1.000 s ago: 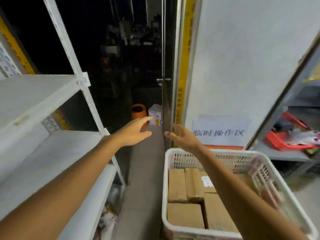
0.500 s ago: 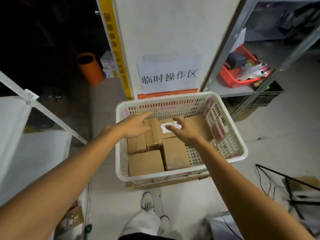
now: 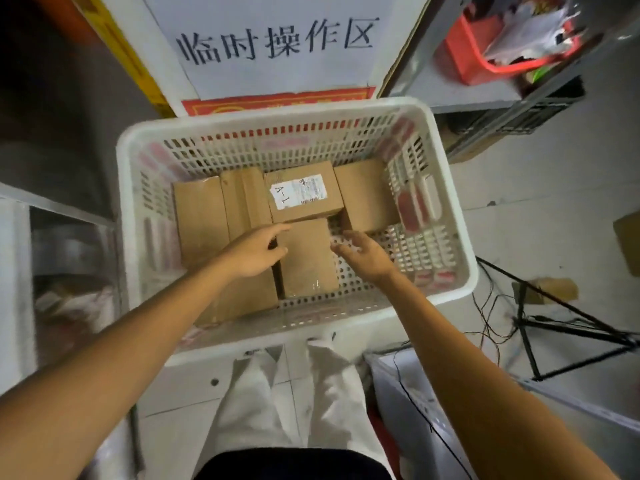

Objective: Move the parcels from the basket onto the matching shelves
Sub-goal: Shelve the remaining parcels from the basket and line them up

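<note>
Hands shifted nearer: left hand (image 3: 256,251), fingers relaxed, touches plain brown cardboard parcel (image 3: 307,261); right hand (image 3: 363,254) beside it, half-open, empty.

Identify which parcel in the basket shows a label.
The parcel at the back, middle: its white sticker reads A-1; the rest show only plain cardboard.

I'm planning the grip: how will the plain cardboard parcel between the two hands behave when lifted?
The cardboard parcel has crisp edges and flat faces, so it is probably stiff and will not roll. The glossy tape at its near end may feel slick. Weight is unclear; contents are hidden.
</note>
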Demonstrator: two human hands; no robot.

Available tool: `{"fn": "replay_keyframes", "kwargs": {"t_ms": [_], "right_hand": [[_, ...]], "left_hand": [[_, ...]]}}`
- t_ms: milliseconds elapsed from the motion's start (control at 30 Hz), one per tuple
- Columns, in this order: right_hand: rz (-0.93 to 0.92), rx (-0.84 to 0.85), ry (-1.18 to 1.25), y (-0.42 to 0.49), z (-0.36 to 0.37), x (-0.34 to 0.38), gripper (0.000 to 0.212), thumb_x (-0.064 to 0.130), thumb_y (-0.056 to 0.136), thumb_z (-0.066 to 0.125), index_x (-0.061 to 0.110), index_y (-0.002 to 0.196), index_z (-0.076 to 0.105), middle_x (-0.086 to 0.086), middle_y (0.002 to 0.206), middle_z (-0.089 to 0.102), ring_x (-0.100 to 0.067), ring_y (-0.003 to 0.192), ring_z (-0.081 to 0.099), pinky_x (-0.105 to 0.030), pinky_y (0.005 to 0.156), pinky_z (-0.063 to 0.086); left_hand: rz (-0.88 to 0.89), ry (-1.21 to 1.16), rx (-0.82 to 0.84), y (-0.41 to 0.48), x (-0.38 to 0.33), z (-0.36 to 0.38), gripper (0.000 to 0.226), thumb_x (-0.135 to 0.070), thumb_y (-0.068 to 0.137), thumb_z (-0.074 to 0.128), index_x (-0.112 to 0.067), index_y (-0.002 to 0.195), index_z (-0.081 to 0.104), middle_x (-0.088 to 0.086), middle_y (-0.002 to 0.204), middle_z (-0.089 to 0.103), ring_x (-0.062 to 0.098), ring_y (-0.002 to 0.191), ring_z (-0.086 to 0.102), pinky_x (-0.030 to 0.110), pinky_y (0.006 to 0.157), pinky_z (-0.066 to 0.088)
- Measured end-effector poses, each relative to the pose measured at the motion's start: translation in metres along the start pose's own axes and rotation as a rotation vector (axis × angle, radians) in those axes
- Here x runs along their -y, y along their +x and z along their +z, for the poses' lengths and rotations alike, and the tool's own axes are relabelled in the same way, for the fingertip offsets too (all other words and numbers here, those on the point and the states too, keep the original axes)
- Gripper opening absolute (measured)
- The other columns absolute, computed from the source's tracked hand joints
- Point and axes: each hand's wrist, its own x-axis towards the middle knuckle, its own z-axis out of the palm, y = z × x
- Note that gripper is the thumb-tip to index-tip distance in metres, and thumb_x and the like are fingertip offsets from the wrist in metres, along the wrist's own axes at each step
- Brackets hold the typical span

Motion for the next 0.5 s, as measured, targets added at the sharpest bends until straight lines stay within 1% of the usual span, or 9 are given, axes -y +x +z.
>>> {"fn": "replay_keyframes", "kwargs": {"t_ms": [33,100,167,233,267,333,400,467,500], "right_hand": [[0.017,0.021,0.006,0.014,0.003,-0.009,0.060,0.045,0.092,0.058,0.015,0.142,0.043,-0.012,0.144,0.047,-0.028,0.129,0.047,-0.036,0.097,0.043],[0.057,0.060,0.046,0.037,0.010,-0.024,0.057,0.039,0.093,0.060,0.014,0.141,0.043,-0.015,0.143,0.047,-0.029,0.129,0.047,-0.039,0.101,0.043],[0.092,0.098,0.075,0.067,0.018,-0.040,0.056,0.033,0.094,0.060,0.012,0.142,0.040,-0.015,0.143,0.046,-0.026,0.126,0.048,-0.031,0.099,0.043],[0.123,0.111,0.079,0.093,0.027,-0.055,0.058,0.029,0.094,0.061,0.011,0.143,0.037,-0.014,0.141,0.047,-0.018,0.116,0.049,-0.017,0.085,0.041],[0.136,0.110,0.090,0.105,0.032,-0.062,0.060,0.027,0.094,0.062,0.011,0.145,0.035,-0.014,0.141,0.047,-0.019,0.115,0.050,-0.016,0.083,0.040],[0.178,0.105,0.128,0.124,0.042,-0.075,0.064,0.024,0.093,0.064,0.013,0.147,0.032,-0.014,0.143,0.046,-0.025,0.122,0.052,-0.024,0.092,0.044],[0.221,0.138,0.143,0.138,0.051,-0.086,0.064,0.023,0.092,0.064,0.013,0.147,0.032,-0.013,0.141,0.049,-0.028,0.122,0.053,-0.029,0.097,0.046],[0.249,0.188,0.155,0.144,0.058,-0.098,0.060,0.026,0.091,0.065,0.014,0.143,0.037,-0.014,0.132,0.056,-0.028,0.115,0.058,-0.038,0.099,0.048],[0.248,0.200,0.152,0.146,0.061,-0.104,0.058,0.026,0.090,0.066,0.014,0.141,0.040,-0.013,0.128,0.059,-0.028,0.113,0.059,-0.040,0.098,0.049]], "left_hand": [[-0.031,-0.021,0.017,0.008,0.007,0.009,0.051,-0.028,0.095,0.052,-0.030,0.143,0.036,-0.001,0.149,0.039,0.018,0.130,0.043,0.035,0.106,0.037],[-0.087,-0.069,0.019,0.020,0.021,0.025,0.050,-0.024,0.095,0.052,-0.030,0.143,0.037,0.001,0.148,0.039,0.018,0.125,0.047,0.040,0.107,0.037],[-0.171,-0.094,-0.037,0.038,0.035,0.047,0.050,-0.024,0.094,0.054,-0.031,0.142,0.038,0.003,0.144,0.044,0.017,0.119,0.050,0.037,0.103,0.040],[-0.230,-0.090,-0.068,0.054,0.050,0.070,0.053,-0.026,0.094,0.054,-0.031,0.143,0.035,0.003,0.143,0.044,0.017,0.122,0.048,0.033,0.100,0.040],[-0.258,-0.112,-0.072,0.062,0.056,0.082,0.054,-0.025,0.094,0.053,-0.031,0.144,0.033,0.002,0.145,0.042,0.017,0.124,0.046,0.031,0.099,0.039],[-0.305,-0.183,-0.069,0.076,0.063,0.104,0.058,-0.023,0.095,0.052,-0.032,0.147,0.026,-0.001,0.145,0.040,0.013,0.119,0.048,0.029,0.092,0.045],[-0.335,-0.200,-0.121,0.088,0.062,0.125,0.064,-0.019,0.094,0.054,-0.030,0.148,0.022,-0.002,0.145,0.032,0.012,0.110,0.050,0.025,0.081,0.047],[-0.351,-0.175,-0.211,0.098,0.056,0.143,0.071,-0.011,0.089,0.057,-0.024,0.149,0.021,0.009,0.146,0.021,0.023,0.111,0.050,0.031,0.090,0.047],[-0.358,-0.175,-0.250,0.101,0.054,0.149,0.076,-0.008,0.087,0.059,-0.021,0.150,0.019,0.013,0.146,0.016,0.024,0.113,0.049,0.030,0.093,0.045]]}}
